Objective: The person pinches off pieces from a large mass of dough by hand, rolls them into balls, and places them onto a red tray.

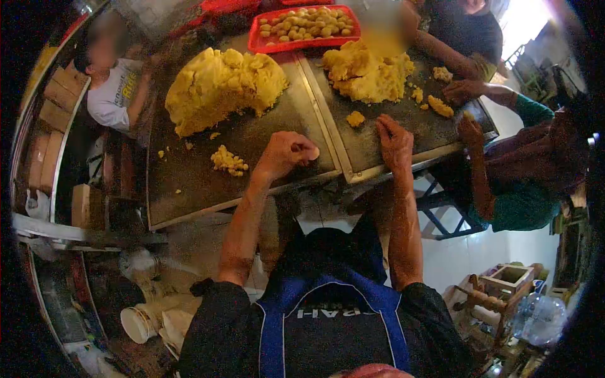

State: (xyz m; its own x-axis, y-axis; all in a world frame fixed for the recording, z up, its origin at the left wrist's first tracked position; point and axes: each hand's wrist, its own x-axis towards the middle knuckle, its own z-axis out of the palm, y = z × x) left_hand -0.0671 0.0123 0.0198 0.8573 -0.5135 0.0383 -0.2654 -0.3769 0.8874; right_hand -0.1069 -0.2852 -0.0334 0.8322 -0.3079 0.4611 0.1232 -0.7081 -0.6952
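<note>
Left hand [285, 153] pinched on a small pale piece [314, 154], yellow dough ahead of you

Your left hand is over the left tabletop [208, 198], its fingers curled and their tips brought together on what looks like a small, rounded piece, paler than the dough. Your right hand [397, 148] is over the right tabletop [360, 148], its thumb and fingers drawn together at the tips; you cannot tell from this view whether they hold anything. It is near a small yellow lump [355, 118], and your two hands are apart, on either side of the metal strip [326, 129] where the tabletops meet.

Beyond your left hand rests the large dough mound [220, 85], deep yellow, thick and rough, with a bumpy top, torn-looking edges and a hollow in its near side. Across the strip, the second dough mound [372, 75] is the same yellow, lower and more broken up, with loose bits at its right side. A small heap of pieces [229, 162] sits to the left of your left hand, rounded and lighter yellow, touching one another, with crumbs scattered around it.

At the far side of the tabletops, a red tray [305, 45] holds many small, pale yellow balls [307, 24], smoother than the mounds. To your right, a co-worker's hand [464, 92] reaches over the table near a long yellow lump [440, 106].
</note>
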